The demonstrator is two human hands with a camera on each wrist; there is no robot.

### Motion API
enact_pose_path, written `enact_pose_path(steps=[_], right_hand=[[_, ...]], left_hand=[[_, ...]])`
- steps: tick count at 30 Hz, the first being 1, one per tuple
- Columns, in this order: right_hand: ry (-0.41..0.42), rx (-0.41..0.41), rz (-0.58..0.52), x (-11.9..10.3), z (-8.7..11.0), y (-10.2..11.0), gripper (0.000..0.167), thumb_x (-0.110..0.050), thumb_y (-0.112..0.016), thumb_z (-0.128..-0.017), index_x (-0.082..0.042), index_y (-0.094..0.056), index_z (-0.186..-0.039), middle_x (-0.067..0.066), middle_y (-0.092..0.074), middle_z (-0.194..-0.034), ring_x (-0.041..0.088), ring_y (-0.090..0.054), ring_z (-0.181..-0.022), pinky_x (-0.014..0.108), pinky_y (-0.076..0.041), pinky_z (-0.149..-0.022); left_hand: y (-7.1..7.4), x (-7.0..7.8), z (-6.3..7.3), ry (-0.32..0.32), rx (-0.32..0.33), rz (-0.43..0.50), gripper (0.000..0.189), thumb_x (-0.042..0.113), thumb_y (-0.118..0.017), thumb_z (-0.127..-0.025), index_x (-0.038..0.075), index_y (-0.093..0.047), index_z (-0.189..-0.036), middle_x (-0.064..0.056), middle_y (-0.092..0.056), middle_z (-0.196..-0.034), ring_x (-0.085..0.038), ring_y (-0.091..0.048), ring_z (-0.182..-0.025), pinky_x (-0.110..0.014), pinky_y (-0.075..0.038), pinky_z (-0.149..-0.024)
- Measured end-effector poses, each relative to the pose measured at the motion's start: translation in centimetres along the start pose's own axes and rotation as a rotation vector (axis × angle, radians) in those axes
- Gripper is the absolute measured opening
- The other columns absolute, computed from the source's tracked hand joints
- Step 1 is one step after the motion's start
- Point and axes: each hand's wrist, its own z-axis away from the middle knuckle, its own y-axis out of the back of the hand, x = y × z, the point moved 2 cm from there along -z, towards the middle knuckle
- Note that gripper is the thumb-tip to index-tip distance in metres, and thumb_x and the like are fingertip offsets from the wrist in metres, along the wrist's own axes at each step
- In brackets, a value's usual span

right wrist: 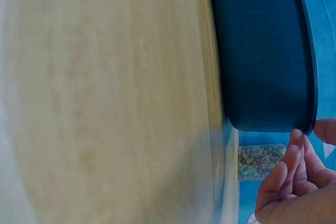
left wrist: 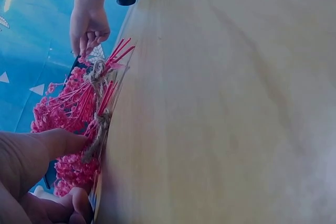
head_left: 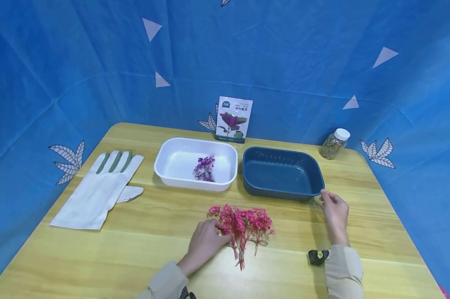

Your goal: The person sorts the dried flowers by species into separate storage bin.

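My left hand (head_left: 207, 241) pinches the leftmost of several pink dried flower bunches (head_left: 250, 222), thumb and fingers on either side of it. The bunches lie together on the table, blossoms pointing away and stems toward me. Twine (left wrist: 100, 121) is tied round the stems in the left wrist view. At the right, my right hand (head_left: 336, 211) pinches the near right corner of a dark blue tray (head_left: 284, 193) by its rim. Its thumb (right wrist: 324, 129) is on one side of the rim, the fingertips on the other. Inside, the dark tray holds nothing.
Left of the dark tray stands a white tray (head_left: 172, 177) with a purple flower bunch (head_left: 204, 168) in it. A seed packet (head_left: 234, 119) leans on the blue curtain behind. A white-capped jar (head_left: 334, 144) stands back right; white gloves (head_left: 97, 193) lie left.
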Motion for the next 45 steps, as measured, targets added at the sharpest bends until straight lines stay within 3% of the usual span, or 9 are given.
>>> enact_pose_path(steps=[5, 12, 21, 27, 35, 45], right_hand=[[-0.012, -0.002, 0.001, 0.0, 0.0, 0.0, 0.056, -0.044, -0.049, -0.096, 0.002, -0.055, -0.127, -0.015, -0.057, -0.082, 0.004, -0.055, -0.084, 0.010, -0.043, -0.066], [-0.007, -0.006, -0.001, 0.0, 0.0, -0.1, 0.056, -0.044, -0.049, -0.095, 0.002, -0.055, -0.127, -0.016, -0.057, -0.082, 0.003, -0.054, -0.083, 0.010, -0.043, -0.066], [-0.004, -0.009, -0.009, 0.0, -0.1, 0.0, 0.057, -0.045, -0.050, -0.095, 0.002, -0.055, -0.127, -0.016, -0.057, -0.082, 0.003, -0.054, -0.083, 0.011, -0.044, -0.068], [-0.014, -0.015, -0.017, 0.0, -0.1, 0.0, 0.056, -0.046, -0.050, -0.095, 0.000, -0.055, -0.126, -0.016, -0.057, -0.082, 0.003, -0.054, -0.084, 0.012, -0.044, -0.068], [-0.018, -0.029, -0.027, 0.1, -0.3, 0.0, 0.058, -0.048, -0.049, -0.094, 0.000, -0.054, -0.128, -0.017, -0.056, -0.084, 0.005, -0.053, -0.088, 0.012, -0.044, -0.070], [-0.020, -0.025, -0.026, 0.3, -0.4, -0.1, 0.058, -0.048, -0.049, -0.094, 0.000, -0.054, -0.127, -0.019, -0.056, -0.081, 0.003, -0.053, -0.084, 0.011, -0.044, -0.068]], left_hand=[[0.2, -0.1, 0.0, -0.007, 0.000, 0.037, 0.033, 0.029, -0.076, -0.072, 0.004, -0.065, -0.091, -0.001, -0.060, -0.080, -0.016, -0.051, -0.077, -0.032, -0.046, -0.067], [0.6, -0.3, 0.1, -0.007, -0.037, 0.161, 0.025, 0.017, -0.071, -0.077, 0.004, -0.063, -0.096, 0.000, -0.061, -0.082, -0.012, -0.054, -0.072, -0.029, -0.047, -0.066], [0.7, -0.6, 0.0, -0.003, -0.047, 0.238, 0.026, 0.025, -0.071, -0.083, 0.006, -0.062, -0.099, -0.004, -0.066, -0.087, -0.014, -0.059, -0.073, -0.033, -0.050, -0.068], [0.6, -1.2, -0.4, -0.010, -0.087, 0.399, 0.027, 0.024, -0.069, -0.086, 0.005, -0.060, -0.102, -0.001, -0.064, -0.085, -0.014, -0.056, -0.076, -0.026, -0.050, -0.068], [0.8, -0.9, -0.3, -0.026, -0.082, 0.501, 0.027, 0.021, -0.072, -0.084, 0.004, -0.057, -0.100, -0.005, -0.064, -0.090, -0.016, -0.058, -0.084, -0.028, -0.051, -0.077], [1.8, -0.2, -0.1, -0.016, -0.083, 0.633, 0.029, 0.013, -0.071, -0.083, 0.001, -0.053, -0.102, -0.008, -0.063, -0.090, -0.016, -0.060, -0.076, -0.025, -0.054, -0.063]])
